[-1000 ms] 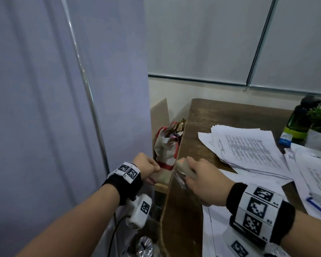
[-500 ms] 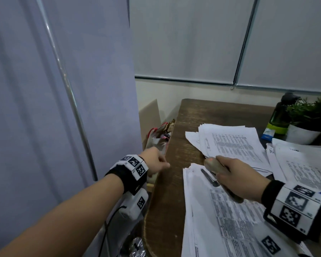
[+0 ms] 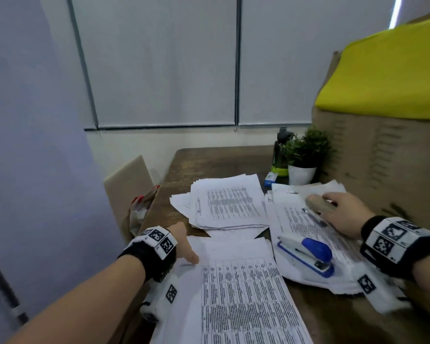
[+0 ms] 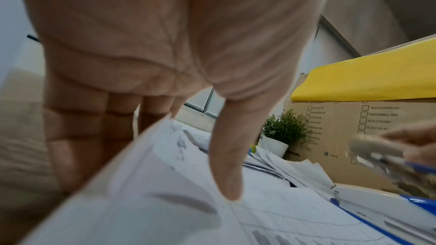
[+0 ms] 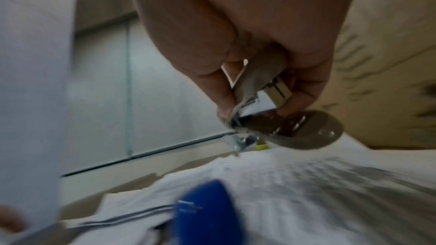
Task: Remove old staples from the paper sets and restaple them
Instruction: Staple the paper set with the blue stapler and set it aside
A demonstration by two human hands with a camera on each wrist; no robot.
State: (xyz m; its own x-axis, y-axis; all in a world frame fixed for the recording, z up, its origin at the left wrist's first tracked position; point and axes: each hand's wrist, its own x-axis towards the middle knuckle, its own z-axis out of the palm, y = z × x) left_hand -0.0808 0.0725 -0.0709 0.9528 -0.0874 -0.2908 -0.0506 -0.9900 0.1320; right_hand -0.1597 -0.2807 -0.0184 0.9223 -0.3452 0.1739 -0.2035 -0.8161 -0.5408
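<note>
A printed paper set [image 3: 241, 294] lies at the table's front. My left hand [image 3: 186, 247] pinches its far left corner: the thumb [image 4: 230, 189] lies on top and the fingers [image 4: 70, 146] go under the lifted edge. My right hand [image 3: 343, 212] grips a grey staple remover [image 3: 318, 206] just above the right paper pile [image 3: 296, 224]; its metal claws [image 5: 290, 129] point down at the sheets. A blue and white stapler [image 3: 308, 254] lies on that pile, near my right wrist. A third stack [image 3: 229, 204] sits mid-table.
A potted plant [image 3: 305, 155] and a dark bottle [image 3: 281, 150] stand at the back of the wooden table [image 3: 209, 160]. A tall cardboard box [image 3: 382, 182] with a yellow top walls off the right side. A paper bag [image 3: 139, 212] stands beside the table's left edge.
My right hand carried the staple remover from the table's left edge rightward to over the right pile. My left hand came from beside the table onto the front set's corner. The view swung right.
</note>
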